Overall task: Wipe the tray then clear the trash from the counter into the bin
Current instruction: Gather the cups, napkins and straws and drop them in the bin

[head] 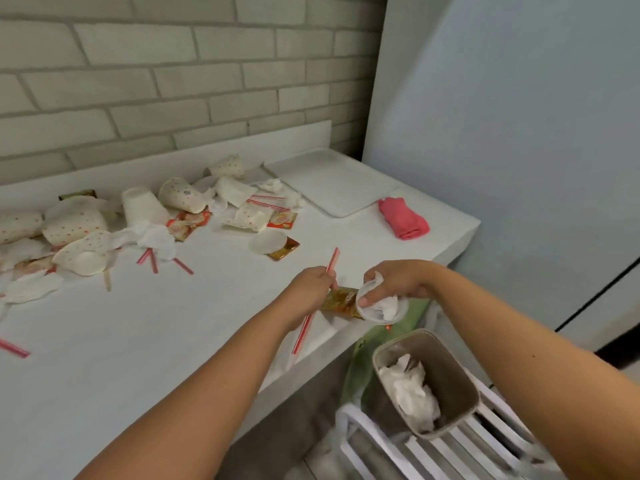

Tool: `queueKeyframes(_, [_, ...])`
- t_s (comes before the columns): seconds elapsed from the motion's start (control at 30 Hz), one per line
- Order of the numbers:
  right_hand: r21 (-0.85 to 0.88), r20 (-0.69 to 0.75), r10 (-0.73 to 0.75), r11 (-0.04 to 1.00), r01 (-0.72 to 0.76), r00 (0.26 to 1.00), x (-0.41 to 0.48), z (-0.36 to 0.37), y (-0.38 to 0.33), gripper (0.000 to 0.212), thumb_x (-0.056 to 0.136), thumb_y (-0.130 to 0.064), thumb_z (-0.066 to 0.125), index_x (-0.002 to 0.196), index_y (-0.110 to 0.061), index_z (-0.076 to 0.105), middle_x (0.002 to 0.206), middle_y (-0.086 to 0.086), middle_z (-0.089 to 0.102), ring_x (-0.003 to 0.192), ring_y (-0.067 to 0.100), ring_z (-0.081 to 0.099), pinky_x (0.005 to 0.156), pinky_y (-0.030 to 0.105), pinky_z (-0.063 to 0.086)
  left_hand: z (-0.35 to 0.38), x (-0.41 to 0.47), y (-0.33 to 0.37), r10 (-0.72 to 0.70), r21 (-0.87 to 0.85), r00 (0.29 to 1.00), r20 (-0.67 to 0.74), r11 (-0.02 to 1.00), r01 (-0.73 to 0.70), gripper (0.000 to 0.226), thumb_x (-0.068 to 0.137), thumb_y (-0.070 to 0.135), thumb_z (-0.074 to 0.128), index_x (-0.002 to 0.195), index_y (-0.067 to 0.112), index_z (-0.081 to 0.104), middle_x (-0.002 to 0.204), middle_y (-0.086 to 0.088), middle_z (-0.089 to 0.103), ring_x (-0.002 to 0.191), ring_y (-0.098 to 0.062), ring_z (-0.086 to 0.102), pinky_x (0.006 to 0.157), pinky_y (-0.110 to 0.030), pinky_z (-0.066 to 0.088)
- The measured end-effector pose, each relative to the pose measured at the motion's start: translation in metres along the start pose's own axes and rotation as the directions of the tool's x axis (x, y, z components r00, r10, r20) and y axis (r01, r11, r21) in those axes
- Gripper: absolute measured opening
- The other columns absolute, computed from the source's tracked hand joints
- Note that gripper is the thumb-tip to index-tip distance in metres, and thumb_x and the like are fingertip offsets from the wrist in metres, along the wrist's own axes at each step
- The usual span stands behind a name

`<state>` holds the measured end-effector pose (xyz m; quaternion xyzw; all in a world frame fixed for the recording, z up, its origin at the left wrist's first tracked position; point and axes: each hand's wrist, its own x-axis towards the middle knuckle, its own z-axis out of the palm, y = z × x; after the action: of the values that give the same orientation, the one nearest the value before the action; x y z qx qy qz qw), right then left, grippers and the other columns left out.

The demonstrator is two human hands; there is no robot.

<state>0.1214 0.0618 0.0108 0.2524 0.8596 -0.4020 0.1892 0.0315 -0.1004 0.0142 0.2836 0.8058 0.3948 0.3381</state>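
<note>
My left hand [311,289] grips a red-and-white striped straw [333,259] over the counter's front edge. My right hand [398,284] holds a crumpled white napkin [381,308] together with a yellow-orange sachet [341,301], just above and left of the beige bin [450,372]. The bin stands tilted on a white slatted chair and has crumpled white paper inside. A white tray [332,183] lies at the counter's back right corner. A folded pink cloth [403,218] rests beside the tray's near right edge.
Spotted paper cups [181,195], napkins, sachets [282,249] and straws [181,266] litter the left and middle of the white counter [173,323]. Another straw [14,348] lies at the far left. A brick wall runs behind, a pale blue panel stands at the right.
</note>
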Motion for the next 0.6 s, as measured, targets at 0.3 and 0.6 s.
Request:
queueKeyframes(0.3, [0.189,0.039,0.226,0.955,-0.229,0.973,-0.039,-0.004,0.14,0.018,0.079,-0.018,0.075,0.082,-0.015,0.057,0.084,0.001,0.063,0.082,0.016,0.06,0.07,0.024,0.051,0.128,0.029,0.008,0.134,0.022,0.961,0.243,0.989,-0.144,0.011,0.096,0.017,0.047,0.088,0.015,0.054,0.07,0.002,0.053,0.059,-0.009,0.052,0.06,-0.02,0.046])
queueKeyframes(0.6, [-0.005,-0.043,0.361,0.933,-0.361,0.932,-0.031,0.025,0.206,0.058,0.072,-0.039,0.077,0.121,-0.016,0.056,0.113,0.0,0.058,0.104,0.02,0.056,0.085,0.027,0.045,0.2,0.057,-0.036,-0.084,0.156,0.965,0.247,0.987,0.046,0.012,0.097,0.019,0.047,0.091,0.012,0.055,0.076,-0.003,0.059,0.07,-0.016,0.058,0.076,-0.033,0.051])
